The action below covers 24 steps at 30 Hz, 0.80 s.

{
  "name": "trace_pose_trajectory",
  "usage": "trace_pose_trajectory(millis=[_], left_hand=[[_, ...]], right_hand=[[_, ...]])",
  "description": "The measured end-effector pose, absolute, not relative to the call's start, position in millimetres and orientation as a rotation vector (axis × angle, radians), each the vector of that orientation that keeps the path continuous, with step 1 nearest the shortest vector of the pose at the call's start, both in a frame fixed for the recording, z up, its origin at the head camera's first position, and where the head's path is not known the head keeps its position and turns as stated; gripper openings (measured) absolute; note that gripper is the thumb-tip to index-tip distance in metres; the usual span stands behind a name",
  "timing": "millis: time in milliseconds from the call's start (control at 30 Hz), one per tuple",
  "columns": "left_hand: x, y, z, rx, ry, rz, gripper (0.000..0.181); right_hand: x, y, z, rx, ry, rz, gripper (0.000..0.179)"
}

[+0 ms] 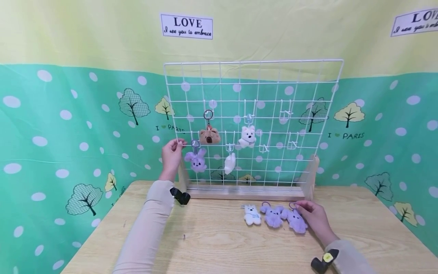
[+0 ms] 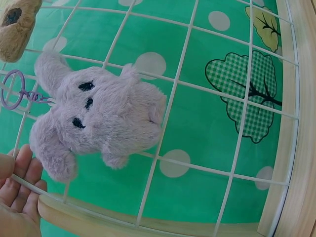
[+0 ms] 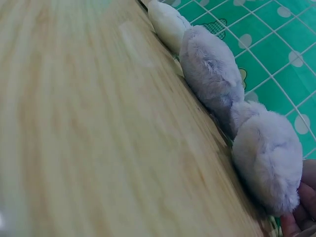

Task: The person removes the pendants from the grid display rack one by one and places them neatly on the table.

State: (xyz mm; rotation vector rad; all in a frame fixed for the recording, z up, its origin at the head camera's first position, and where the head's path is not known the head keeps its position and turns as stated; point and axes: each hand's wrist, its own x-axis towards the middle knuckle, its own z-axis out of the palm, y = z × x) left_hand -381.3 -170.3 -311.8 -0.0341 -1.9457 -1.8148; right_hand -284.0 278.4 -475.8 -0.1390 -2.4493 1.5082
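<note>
Partly hidden plush ring (image 1: 290,204), pinched by right hand (image 1: 316,219), left hand (image 1: 172,155) gripping grid (image 1: 259,101)

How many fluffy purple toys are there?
3: one purple toy hangs at the left of the rack; a second purple toy and third purple toy lie on the table, the third by the right hand.

In L-wrist view, L hand (image 2: 17,210) is cropped by pic's L & btm edges; brown bear (image 2: 15,29) is cut off top L. In R-wrist view, R hand (image 3: 305,202) is mostly cropped by R edge, table (image 3: 98,123) is blurred & face of nearest purple plush (image 3: 266,158) is hidden. In head view, 2nd LOVE label (image 1: 415,23) is cut off at R; dark speck (image 1: 184,236) is too small to be ID'd.
</note>
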Motion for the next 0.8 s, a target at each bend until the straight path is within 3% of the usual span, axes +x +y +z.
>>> trace_pose_trajectory(millis=[300, 600, 800], left_hand=[[-382.3, -171.3, -314.6, -0.01, -1.941, -1.847, 0.023], [-381.7, -170.3, -313.7, -0.018, -1.944, -1.859, 0.024], [-382.0, -169.9, -312.0, -0.034, -1.923, -1.846, 0.023]], right_hand=[[-279.2, 271.0, -463.6, -0.196, -2.474, 1.505, 0.028], [-272.0, 254.4, -423.7, 0.003, -2.403, 1.5, 0.04], [-269.2, 235.2, -388.1, 0.128, -2.328, 1.468, 0.037]])
